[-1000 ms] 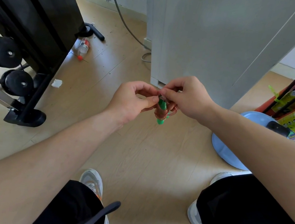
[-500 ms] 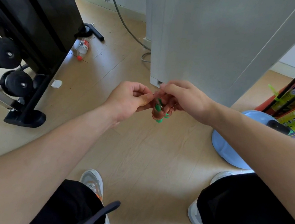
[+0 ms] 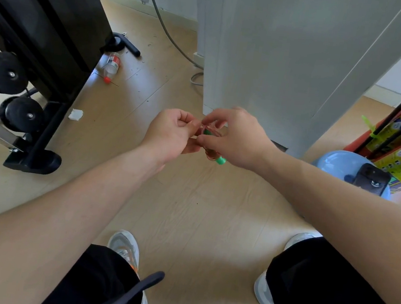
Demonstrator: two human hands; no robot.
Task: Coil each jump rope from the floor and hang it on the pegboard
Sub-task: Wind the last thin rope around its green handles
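Observation:
A small bundle of thin reddish jump rope [image 3: 211, 153] with green handles sits between my two hands, held above the wooden floor. One green handle end [image 3: 220, 160] sticks out below my right hand. My left hand [image 3: 171, 133] pinches the rope from the left with thumb and fingers. From the right, my right hand [image 3: 233, 138] grips the bundle, its fingers curled over it. Most of the coil is hidden by the fingers. No pegboard is in view.
A black exercise machine [image 3: 40, 33] with round rollers stands at the left. A plastic bottle [image 3: 112, 63] lies by its base. A grey cabinet [image 3: 281, 48] rises straight ahead. At the right are a blue basin [image 3: 333, 162], a dark phone [image 3: 371, 178] and red fire extinguishers [image 3: 400, 142].
My right hand has shifted on the bundle and the fingers have regripped; a green handle end now pokes out lower right. Both hands stay close together in the same spot.

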